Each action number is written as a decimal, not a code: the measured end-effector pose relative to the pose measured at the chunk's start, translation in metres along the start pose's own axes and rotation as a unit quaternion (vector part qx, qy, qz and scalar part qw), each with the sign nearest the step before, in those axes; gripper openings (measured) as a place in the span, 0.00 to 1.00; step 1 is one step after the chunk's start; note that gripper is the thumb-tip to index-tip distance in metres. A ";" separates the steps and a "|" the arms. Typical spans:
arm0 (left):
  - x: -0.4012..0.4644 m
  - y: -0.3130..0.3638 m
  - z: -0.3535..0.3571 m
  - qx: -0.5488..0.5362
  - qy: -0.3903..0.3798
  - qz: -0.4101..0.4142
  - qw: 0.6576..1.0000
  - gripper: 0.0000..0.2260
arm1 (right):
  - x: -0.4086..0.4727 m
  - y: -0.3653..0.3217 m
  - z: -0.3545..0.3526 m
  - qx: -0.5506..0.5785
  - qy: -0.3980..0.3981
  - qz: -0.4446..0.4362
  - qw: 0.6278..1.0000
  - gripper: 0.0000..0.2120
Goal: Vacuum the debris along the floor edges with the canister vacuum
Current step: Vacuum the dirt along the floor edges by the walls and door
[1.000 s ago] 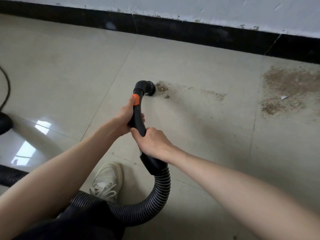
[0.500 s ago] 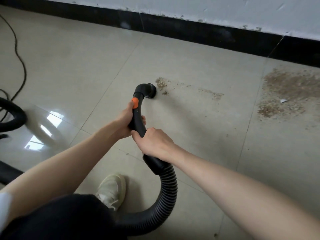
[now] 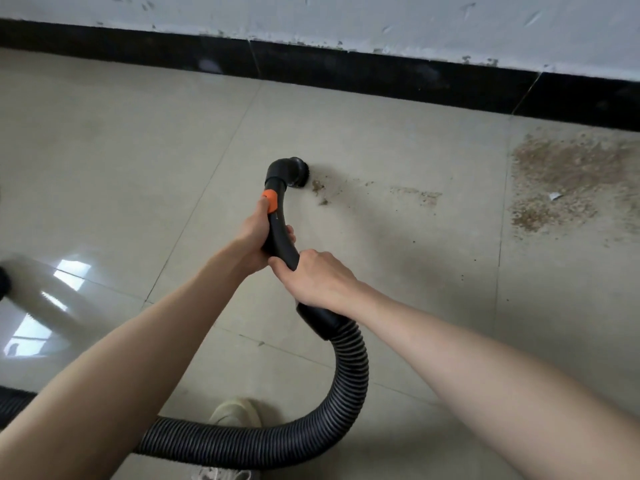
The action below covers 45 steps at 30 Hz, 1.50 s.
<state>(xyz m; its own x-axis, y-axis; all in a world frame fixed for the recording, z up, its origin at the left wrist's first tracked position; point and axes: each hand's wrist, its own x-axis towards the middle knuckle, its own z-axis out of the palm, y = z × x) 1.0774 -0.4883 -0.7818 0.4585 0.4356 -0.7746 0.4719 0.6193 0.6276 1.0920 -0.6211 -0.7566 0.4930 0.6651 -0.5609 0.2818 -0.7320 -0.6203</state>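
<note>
Where the tiled floor point(image 3: 104, 161) shines at the left edge of the frame, a bright reflection point(image 3: 52, 306) lies on the tiles. At lower left a ribbed hose point(image 3: 242, 441) runs along the bottom, passes over a pale shoe point(image 3: 239, 412), and curves up at centre to a black handle point(image 3: 280, 237) with an orange button point(image 3: 269, 199). The left hand point(image 3: 254, 237) has its grip wrapped round the handle just below the button. The right hand point(image 3: 317, 278) has its grip closed round the handle lower down, just above the hose cuff. At the handle's top, in the middle of the frame, the round nozzle point(image 3: 294, 171) points right, its mouth just beside a few brown crumbs point(image 3: 318, 187). Further right a thin streak point(image 3: 422, 195) of debris lies on the floor, and at the right edge a wide debris patch point(image 3: 568, 174) holds a white scrap point(image 3: 555, 196). A black skirting point(image 3: 346, 71) runs along the top, below a white wall point(image 3: 311, 15).
</note>
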 end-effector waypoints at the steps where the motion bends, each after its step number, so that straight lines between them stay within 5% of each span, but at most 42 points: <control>1: 0.002 0.004 0.003 0.008 -0.005 0.002 1.000 0.20 | 0.004 -0.001 -0.002 0.001 0.007 0.005 1.000 0.25; 9: 0.004 0.020 0.012 0.041 -0.028 0.016 0.999 0.16 | 0.010 -0.010 -0.007 0.048 0.024 0.031 0.998 0.26; 28: -0.056 -0.059 0.019 0.026 -0.034 0.019 0.999 0.17 | -0.080 0.029 0.020 0.051 -0.004 0.064 0.997 0.25; 45: -0.004 0.009 0.026 0.079 -0.056 0.025 0.995 0.16 | -0.004 0.005 -0.004 0.062 0.049 0.049 0.996 0.25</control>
<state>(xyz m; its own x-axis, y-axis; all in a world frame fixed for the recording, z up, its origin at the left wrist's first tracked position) 1.0989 -0.5013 -0.7712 0.5615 0.3812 -0.7344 0.5551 0.4847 0.6760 1.0947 -0.6279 -0.7554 0.5921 0.5700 -0.5697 0.1276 -0.7643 -0.6321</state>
